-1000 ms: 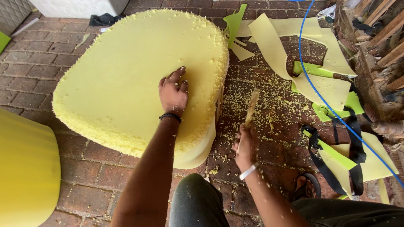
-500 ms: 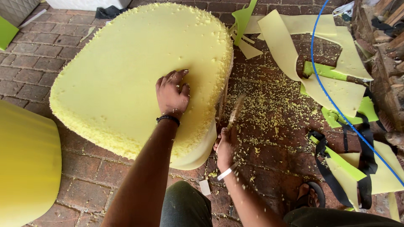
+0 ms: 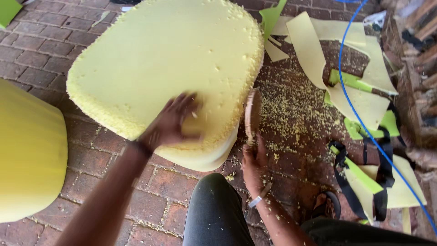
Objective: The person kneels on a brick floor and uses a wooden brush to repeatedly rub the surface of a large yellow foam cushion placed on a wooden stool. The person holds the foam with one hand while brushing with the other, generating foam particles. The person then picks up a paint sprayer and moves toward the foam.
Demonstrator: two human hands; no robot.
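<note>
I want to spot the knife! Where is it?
In the head view the blurred knife is right of centre, in the right hand, upright against the right edge of the yellow foam cushion.

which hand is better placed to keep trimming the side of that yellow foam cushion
Right, probably. The right hand grips the blade, which stands against the ragged edge of the foam cushion. The left hand lies flat on top of the foam, holding no tool.
</note>
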